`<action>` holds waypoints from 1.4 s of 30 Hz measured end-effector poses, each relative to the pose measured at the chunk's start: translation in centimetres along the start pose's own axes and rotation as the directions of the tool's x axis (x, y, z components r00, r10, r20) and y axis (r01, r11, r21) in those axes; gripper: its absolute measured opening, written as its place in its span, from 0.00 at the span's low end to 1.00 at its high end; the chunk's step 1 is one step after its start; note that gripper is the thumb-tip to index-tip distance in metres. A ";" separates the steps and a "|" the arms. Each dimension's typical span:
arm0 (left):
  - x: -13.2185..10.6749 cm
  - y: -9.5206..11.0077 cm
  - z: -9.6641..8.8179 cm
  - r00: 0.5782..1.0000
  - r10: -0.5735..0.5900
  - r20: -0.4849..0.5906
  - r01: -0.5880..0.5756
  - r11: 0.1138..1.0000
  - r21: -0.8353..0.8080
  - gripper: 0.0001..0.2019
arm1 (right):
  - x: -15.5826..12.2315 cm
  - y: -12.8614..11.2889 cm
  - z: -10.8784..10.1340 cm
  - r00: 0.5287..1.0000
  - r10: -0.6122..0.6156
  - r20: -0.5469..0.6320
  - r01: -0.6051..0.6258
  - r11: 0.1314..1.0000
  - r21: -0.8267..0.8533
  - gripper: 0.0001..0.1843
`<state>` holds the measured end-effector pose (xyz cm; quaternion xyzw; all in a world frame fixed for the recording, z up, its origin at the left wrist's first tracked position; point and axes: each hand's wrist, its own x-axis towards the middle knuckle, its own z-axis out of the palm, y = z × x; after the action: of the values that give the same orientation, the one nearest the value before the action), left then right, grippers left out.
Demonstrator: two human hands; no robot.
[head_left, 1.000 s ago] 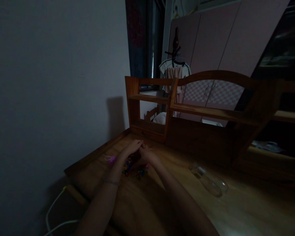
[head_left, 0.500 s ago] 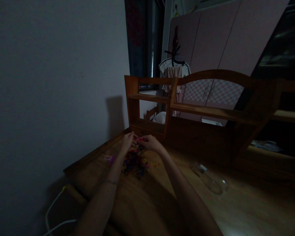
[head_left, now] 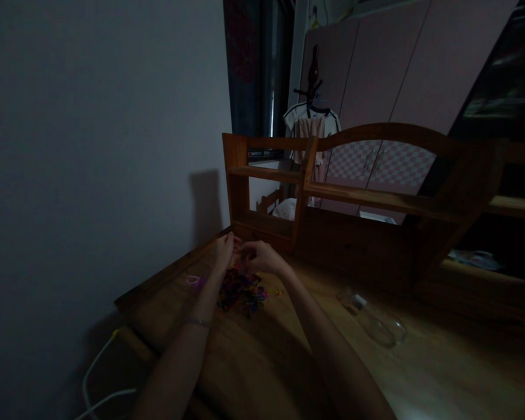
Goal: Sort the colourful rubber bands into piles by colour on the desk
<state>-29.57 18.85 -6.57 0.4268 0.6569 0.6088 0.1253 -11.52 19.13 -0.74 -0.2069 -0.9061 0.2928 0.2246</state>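
The left hand is bent inward with its fingers curled, near the desk's back left corner. The right hand is just beside it, fingers bent down and pointing toward the left one. In the dim light I cannot tell whether either hand is gripping anything; a blur of pink and red shows between them.

Below the fingers, nearer the desk's front edge, a loose pile of small colourful pieces lies on the desk, with blue, red, yellow and purple among them. They are too small and dark to make out singly. A few yellow and red bits lie at the pile's right side. A thin bracelet circles the left wrist.

Left of the left forearm, toward the desk's left edge, is a purple item with a pale loop. Well to the right of the pile, a clear bottle lies on its side, near the back edge. Along that edge stands a wooden shelf. Beyond the left edge, low down, hangs a white cable.
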 end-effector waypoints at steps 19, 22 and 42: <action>0.5 -0.8 0.2 0.999 -0.002 -0.045 -0.001 0.998 -0.064 0.23 | 0.0 1.4 5.1 0.997 0.059 0.056 -0.042 0.962 -0.271 0.11; 0.2 -0.5 0.1 0.999 -0.005 -0.034 0.003 0.998 -0.056 0.23 | 0.0 1.2 2.9 0.998 0.061 -0.026 -0.065 0.968 -0.242 0.10; -0.8 1.4 0.1 0.996 0.082 -0.020 -0.078 0.984 0.161 0.26 | -0.4 0.1 -1.6 0.995 0.081 0.056 -0.079 0.996 -0.040 0.18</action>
<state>-28.46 18.15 -5.61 0.4532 0.6877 0.5642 0.0574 -10.37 19.73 0.20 -0.2386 -0.9086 0.2901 0.1826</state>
